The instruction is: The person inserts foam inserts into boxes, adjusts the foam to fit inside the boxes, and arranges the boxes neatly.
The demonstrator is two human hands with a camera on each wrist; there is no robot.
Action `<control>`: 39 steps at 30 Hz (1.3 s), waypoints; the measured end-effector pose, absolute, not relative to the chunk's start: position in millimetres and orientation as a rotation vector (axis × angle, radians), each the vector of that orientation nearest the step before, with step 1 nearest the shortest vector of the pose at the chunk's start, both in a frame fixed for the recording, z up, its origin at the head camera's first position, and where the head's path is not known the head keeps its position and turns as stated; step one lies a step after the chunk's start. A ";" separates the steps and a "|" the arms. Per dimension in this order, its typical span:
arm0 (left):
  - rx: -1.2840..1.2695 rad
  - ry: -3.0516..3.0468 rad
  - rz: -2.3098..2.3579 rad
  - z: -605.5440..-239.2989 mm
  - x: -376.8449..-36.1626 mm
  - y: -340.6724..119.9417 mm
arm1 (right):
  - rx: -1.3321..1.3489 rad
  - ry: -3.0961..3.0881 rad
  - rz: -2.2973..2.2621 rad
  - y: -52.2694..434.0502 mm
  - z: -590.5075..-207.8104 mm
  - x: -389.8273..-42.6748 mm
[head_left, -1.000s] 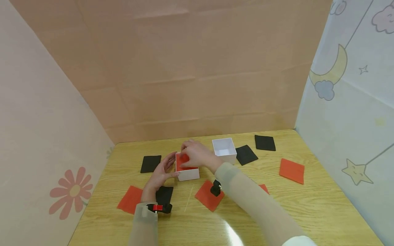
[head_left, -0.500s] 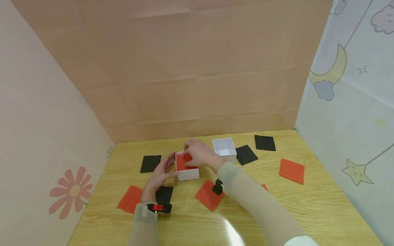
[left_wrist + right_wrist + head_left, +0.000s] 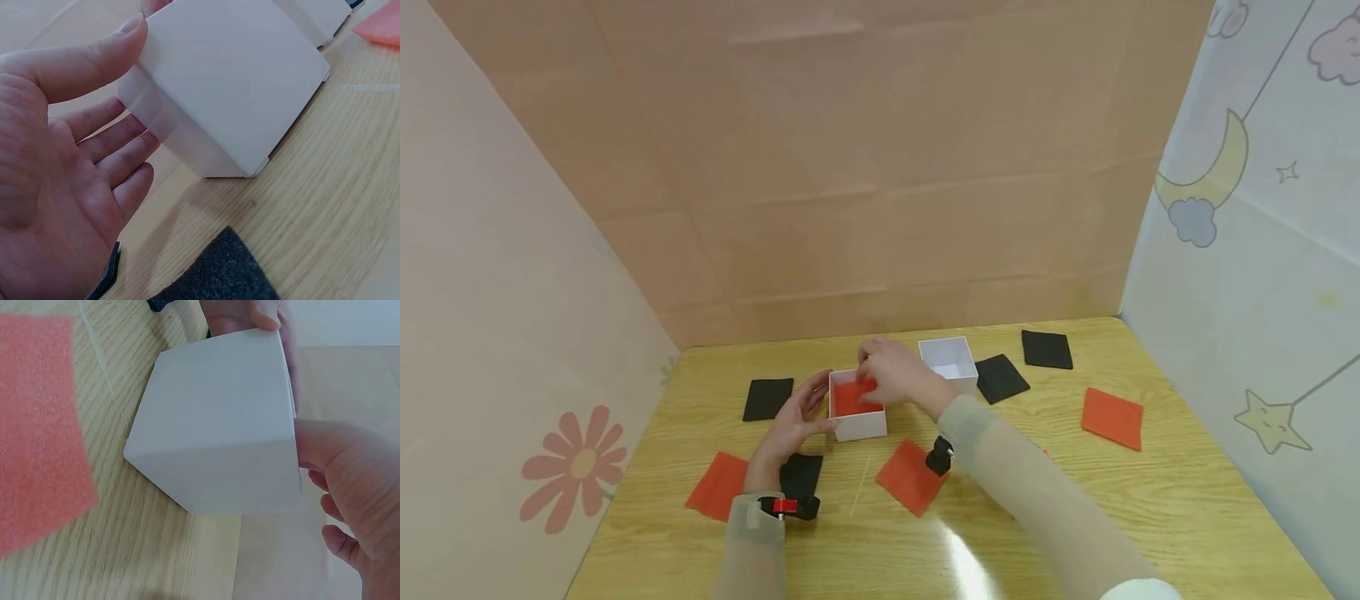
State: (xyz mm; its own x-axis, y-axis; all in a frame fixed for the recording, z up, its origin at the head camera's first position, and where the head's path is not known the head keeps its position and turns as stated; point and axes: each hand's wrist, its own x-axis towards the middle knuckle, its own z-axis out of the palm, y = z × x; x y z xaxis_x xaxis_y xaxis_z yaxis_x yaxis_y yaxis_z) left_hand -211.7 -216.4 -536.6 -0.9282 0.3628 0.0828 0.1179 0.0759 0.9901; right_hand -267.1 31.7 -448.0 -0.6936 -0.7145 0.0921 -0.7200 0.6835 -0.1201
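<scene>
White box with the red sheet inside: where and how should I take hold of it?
Probably across the left wall, coming from the left: the white box has flat, upright walls, and that side leaves its open top free for the right hand. The left hand grips it there, thumb near the front-left corner.

left hand (image 3: 56,181) grips white box (image 3: 231,75); black square (image 3: 219,269) near, red sheet (image 3: 384,28) upper right.
</scene>
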 end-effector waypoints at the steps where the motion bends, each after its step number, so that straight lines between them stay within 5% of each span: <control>1: 0.494 2.157 1.960 -536.5 -212.1 -216.4 | 1.204 -2.855 0.235 32.7 -446.9 -266.8; 20: 0.517 2.169 1.945 -534.4 -210.5 -214.8 | 1.125 -2.846 0.543 49.2 -445.8 -265.9; 39: 0.497 2.181 1.944 -536.1 -214.0 -214.8 | 1.033 -2.732 1.005 121.1 -459.5 -239.6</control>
